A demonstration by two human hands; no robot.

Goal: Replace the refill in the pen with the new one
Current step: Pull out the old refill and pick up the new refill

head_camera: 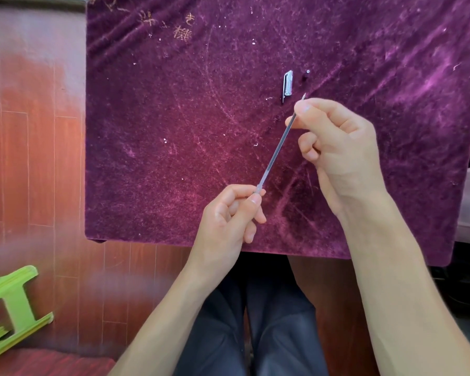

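Note:
A thin, clear pen refill (276,150) runs diagonally above the purple velvet cloth. My left hand (229,217) pinches its lower end between thumb and forefinger. My right hand (334,139) pinches its upper part, and the metal tip (303,96) pokes out just past my fingers. Beyond the tip, a clear pen cap with a clip (288,85) lies on the cloth. A small dark pen piece (306,74) rests just to the cap's right. No pen barrel shows.
The purple velvet cloth (190,126) covers a table that fills most of the view. Wooden floor lies to the left, with a green plastic stool (10,305) at lower left. My legs are under the table's near edge.

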